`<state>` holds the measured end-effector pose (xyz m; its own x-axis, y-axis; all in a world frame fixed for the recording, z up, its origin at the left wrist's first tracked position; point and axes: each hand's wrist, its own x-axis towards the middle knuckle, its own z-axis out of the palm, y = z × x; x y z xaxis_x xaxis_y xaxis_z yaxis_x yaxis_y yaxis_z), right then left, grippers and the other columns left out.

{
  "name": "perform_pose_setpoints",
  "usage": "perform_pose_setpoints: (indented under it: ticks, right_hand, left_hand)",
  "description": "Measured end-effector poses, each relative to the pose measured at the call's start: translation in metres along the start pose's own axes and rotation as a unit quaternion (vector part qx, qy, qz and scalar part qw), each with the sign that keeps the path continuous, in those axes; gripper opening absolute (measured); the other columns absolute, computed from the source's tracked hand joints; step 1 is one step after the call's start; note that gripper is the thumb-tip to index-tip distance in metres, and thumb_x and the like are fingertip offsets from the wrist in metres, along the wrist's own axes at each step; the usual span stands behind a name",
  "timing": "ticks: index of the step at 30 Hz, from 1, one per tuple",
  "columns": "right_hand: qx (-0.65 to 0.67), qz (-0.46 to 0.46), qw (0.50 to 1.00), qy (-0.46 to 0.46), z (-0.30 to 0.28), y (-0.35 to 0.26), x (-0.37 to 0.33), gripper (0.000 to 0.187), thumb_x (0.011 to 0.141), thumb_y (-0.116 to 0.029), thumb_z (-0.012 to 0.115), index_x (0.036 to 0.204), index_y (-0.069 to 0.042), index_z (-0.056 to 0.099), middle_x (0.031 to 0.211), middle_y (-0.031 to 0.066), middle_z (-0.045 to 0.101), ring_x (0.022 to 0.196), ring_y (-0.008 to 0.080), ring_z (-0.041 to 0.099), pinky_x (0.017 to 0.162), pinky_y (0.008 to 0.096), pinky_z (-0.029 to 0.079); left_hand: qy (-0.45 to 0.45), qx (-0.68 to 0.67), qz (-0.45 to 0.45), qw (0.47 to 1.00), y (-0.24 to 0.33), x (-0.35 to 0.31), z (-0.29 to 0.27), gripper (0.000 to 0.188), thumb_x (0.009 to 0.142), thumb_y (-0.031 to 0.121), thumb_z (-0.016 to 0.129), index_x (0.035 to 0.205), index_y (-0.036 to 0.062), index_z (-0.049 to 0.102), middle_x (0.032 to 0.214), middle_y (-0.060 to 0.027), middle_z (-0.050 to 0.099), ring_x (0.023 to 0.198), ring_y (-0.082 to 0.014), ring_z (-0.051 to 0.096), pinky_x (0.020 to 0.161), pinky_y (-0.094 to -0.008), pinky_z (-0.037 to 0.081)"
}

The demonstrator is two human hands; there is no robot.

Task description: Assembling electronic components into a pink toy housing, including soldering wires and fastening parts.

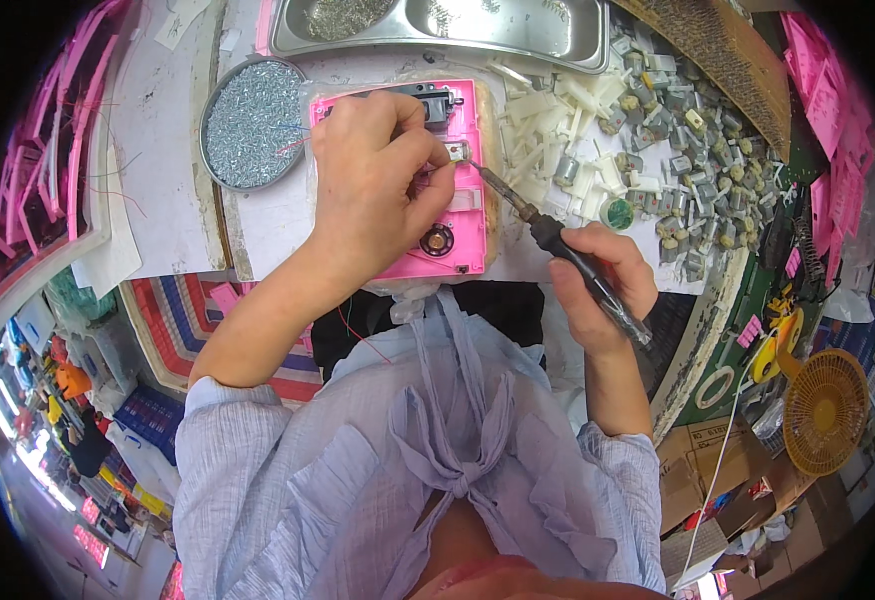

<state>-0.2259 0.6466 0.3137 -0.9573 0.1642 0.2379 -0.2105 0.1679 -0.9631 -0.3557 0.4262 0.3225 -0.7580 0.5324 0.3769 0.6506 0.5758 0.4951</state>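
Casing (471,232) lies under curled left fingers (420,150), grip unclear; right fingers (603,245) clasp a soldering iron (555,238).

Free room: pale paper-covered tabletop (158,150) left of a round metal dish (208,150); a smaller patch between dish and left forearm; a wedge between housing and iron handle.
Narrow gap: between the shallow pink plastic housing (468,232) and a silver metal compartment tray (498,55) beyond it.
Obstacles: left hand (378,165), over the housing's left side; black-handled soldering iron (580,262) in the right hand (613,280), slanting across the housing's right edge; heaped small grey motors (678,200) farther right.
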Motion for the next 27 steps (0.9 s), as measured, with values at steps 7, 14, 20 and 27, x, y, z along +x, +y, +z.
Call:
perform_pose_setpoints:
  ticks: [7,14,20,27]
  right_hand:
    - [0.000,0.003,1.000,-0.010,0.001,0.004,0.000,0.032,0.082,0.002,0.080,0.111,0.002,0.067,0.086,0.0096,0.068,0.072,0.0143,0.060,0.063,0.0254,0.045]
    - [-0.029,-0.012,0.999,-0.018,0.001,0.003,0.001,0.031,0.081,-0.001,0.081,0.109,0.002,0.067,0.083,0.0096,0.067,0.066,0.0154,0.058,0.059,0.0270,0.044]
    - [-0.091,-0.092,0.991,-0.042,0.002,0.002,0.005,0.030,0.081,-0.002,0.081,0.107,0.002,0.066,0.076,0.0095,0.064,0.062,0.0173,0.055,0.057,0.0290,0.041]
    - [-0.078,-0.088,0.993,-0.015,-0.004,0.001,0.007,0.032,0.074,0.002,0.080,0.104,0.001,0.068,0.069,0.0094,0.063,0.055,0.0188,0.056,0.051,0.0297,0.041]
  left_hand:
    - [0.000,-0.004,-0.004,1.000,-0.001,-0.001,0.001,0.015,0.069,0.011,0.080,0.079,0.0107,0.069,0.093,-0.0038,0.055,0.090,-0.0252,0.051,0.081,-0.0392,0.036]
    - [-0.005,-0.003,-0.007,1.000,0.001,0.000,0.000,0.014,0.071,0.012,0.080,0.080,0.0112,0.069,0.095,-0.0035,0.055,0.092,-0.0253,0.051,0.082,-0.0393,0.035]
    - [-0.006,0.003,-0.009,1.000,0.000,-0.001,0.000,0.014,0.071,0.013,0.080,0.080,0.0116,0.069,0.095,-0.0035,0.056,0.092,-0.0250,0.051,0.082,-0.0390,0.035]
    - [-0.003,0.012,-0.004,1.000,0.000,-0.001,0.000,0.015,0.071,0.013,0.080,0.081,0.0110,0.070,0.094,-0.0037,0.056,0.090,-0.0251,0.052,0.081,-0.0394,0.036]
